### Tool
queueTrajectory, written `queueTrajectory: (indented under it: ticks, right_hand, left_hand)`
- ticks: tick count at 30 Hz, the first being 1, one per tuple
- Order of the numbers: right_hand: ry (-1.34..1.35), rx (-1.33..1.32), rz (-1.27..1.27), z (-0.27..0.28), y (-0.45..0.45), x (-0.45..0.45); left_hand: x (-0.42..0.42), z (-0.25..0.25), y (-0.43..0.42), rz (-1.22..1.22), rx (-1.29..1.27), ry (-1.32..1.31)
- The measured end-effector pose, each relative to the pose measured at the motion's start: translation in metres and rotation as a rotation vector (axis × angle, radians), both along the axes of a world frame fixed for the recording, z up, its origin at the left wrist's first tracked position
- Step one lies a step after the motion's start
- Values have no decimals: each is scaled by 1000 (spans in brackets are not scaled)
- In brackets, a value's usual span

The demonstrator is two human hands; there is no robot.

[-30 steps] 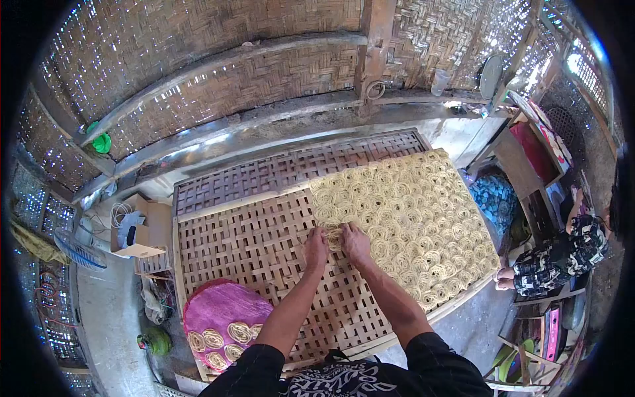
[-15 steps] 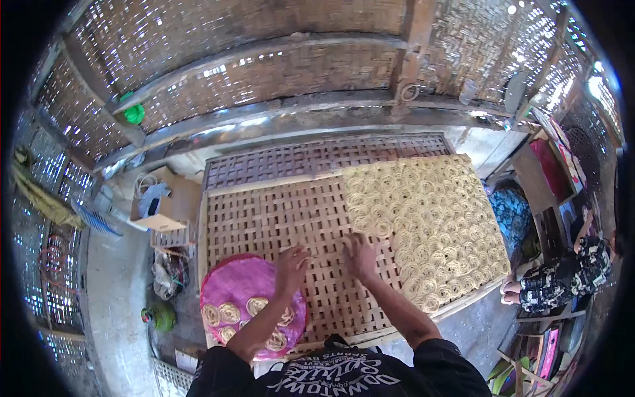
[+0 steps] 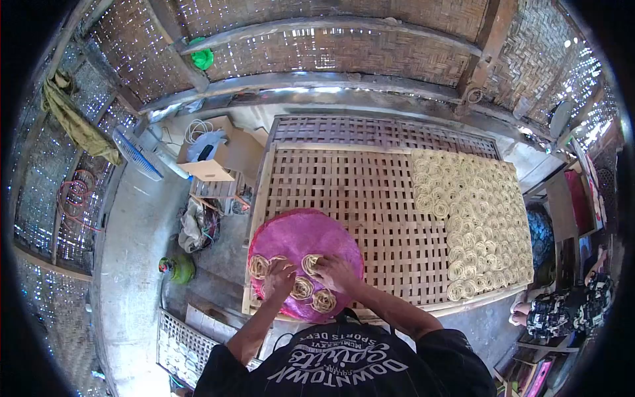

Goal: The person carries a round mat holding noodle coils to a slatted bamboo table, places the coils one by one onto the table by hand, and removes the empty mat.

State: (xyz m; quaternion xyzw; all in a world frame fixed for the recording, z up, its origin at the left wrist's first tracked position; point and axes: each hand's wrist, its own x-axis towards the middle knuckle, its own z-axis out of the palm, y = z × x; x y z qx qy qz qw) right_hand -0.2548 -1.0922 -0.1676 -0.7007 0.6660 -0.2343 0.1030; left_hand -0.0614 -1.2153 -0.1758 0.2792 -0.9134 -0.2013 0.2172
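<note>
A round pink cloth-like tray (image 3: 307, 231) with a red rim lies at the left front of a slatted bamboo rack (image 3: 390, 231). Several coiled noodle nests (image 3: 302, 288) rest on its front half. My left hand (image 3: 280, 279) is over the tray, fingers curled down on a noodle nest and partly hiding it. Beside it, my right hand (image 3: 336, 272) has its fingertips closed at the edge of another noodle nest (image 3: 311, 264). Rows of similar nests (image 3: 486, 225) cover the rack's right part.
A second slatted panel (image 3: 383, 134) lies behind the rack. At the left are a cardboard box (image 3: 221, 155), a blue fan (image 3: 137, 153) and a green gas cylinder (image 3: 178, 268). Another person (image 3: 569, 304) in patterned clothes is at the far right.
Both hands have moved from above the bare slats to the noodle nests on the pink tray. The camera view has swung left, so the rack sits farther right.
</note>
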Motion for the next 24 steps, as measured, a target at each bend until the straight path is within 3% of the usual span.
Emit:
queueTrajectory:
  ticks: [2,5,11,15,17,20,24]
  right_hand:
    - [82,-61,-22,-6,-3,10]
    - [317,105,18,7,-11,19]
    - [459,237,69,24,-22,32]
    - [98,147,-170,0,-19,23]
    - [-31,155,-216,-2,-17,8]
    - [-41,155,-66,-18,-12,8]
    - [112,48,-136,-3,-11,29]
  left_hand:
    - [0,-2,0,-31,8,-5]
    - [-3,-2,2,-2,-7,48]
    - [-8,4,4,80,82,71]
    - [-8,-5,8,155,166,49]
    - [-14,-2,11,142,79,-51]
    - [-18,-18,5,0,38,-125]
    - [-26,-20,-12,-200,15,-195]
